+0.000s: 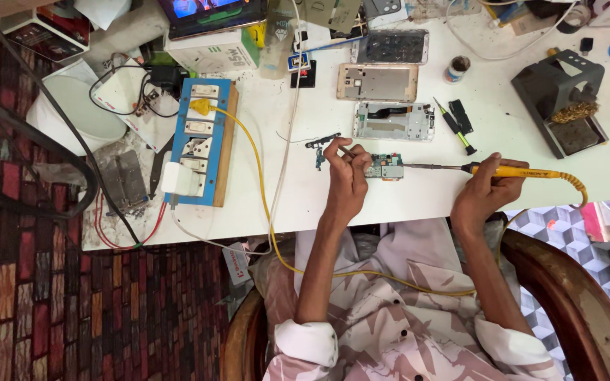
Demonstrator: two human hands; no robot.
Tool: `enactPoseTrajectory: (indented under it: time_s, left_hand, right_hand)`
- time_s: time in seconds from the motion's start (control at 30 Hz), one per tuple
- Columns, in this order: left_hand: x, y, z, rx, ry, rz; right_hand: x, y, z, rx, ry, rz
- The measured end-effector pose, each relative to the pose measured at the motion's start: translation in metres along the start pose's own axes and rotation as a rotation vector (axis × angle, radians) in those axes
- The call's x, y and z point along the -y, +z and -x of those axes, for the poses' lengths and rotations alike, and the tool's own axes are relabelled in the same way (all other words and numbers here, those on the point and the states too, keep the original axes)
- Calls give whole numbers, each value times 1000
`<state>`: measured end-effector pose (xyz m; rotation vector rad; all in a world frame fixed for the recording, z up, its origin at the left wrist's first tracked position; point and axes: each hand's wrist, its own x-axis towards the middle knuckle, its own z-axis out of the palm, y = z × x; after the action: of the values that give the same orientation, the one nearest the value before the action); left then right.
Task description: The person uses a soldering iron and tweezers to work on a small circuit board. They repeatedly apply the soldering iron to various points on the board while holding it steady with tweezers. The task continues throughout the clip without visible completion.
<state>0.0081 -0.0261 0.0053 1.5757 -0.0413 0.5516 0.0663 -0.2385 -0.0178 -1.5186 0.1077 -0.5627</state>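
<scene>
On white worktable [460,197]: right hand [485,194] closed around yellow-handled soldering iron [517,171], tip at small green circuit board [385,167]; left hand [346,180] pinching thin metal tweezers [348,150] beside it.

Iron [510,170]: yellow plastic handle, slightly glossy; thin metal shaft, dull grey. Board [386,167]: small metal shields, matt. Table [390,201]: white, smooth, matt, stained in places. Stand [563,106]: dark matt metal, brass wool rough. Socket board [202,141]: blue face, wood edge. Chair [573,282]: glossy varnished wood. Shirt [390,303]: soft cloth.
</scene>
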Motion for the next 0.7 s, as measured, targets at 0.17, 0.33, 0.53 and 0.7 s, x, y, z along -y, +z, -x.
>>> enactPoseTrajectory:
  time_s: [0.17,0.33,0.53,0.7]
  left_hand:
    - [-1,0,-4,8,-44,42]
    - [2,-2,-1,15,-31,83]
    - [2,-5,2,1,-65,133]
    - [0,-3,4,19,-43,56]
  right_hand:
    - [0,0,0,8,9,9]
    - [0,0,0,12,14,-6]
    - [-1,0,-2,15,2,7]
    - [-1,-1,-1,25,-11,9]
